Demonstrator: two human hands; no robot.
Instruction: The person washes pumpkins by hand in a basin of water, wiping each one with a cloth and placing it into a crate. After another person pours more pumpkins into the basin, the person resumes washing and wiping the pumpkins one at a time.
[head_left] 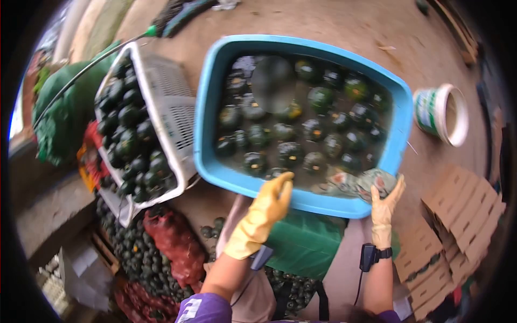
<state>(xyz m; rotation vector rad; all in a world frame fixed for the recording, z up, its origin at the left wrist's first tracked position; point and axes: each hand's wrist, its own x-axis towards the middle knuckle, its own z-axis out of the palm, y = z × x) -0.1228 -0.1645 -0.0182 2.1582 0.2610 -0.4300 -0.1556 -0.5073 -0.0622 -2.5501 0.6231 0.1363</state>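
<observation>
A light-blue tub [399,129] holds murky water with many small dark-green squashes [291,152] floating in it, some with yellow-orange patches. My left hand [272,198], in a yellow rubber glove, is over the tub's near rim beside a squash. Its fingers are closed together, and what they hold, if anything, is hidden. In a matching glove, my right hand [385,207] is at the near right corner, thumb and fingers around the end of a wet, patterned grey-green cloth [353,184]. The rest of that cloth trails along the inner wall into the water.
Left of the tub, a white plastic crate [175,110] full of squashes leans tilted. Red mesh sacks [173,242] and loose squashes lie below it. A white bucket [455,116] and stacked cardboard [458,215] stand right. A green-tipped hose [151,31] crosses the upper left.
</observation>
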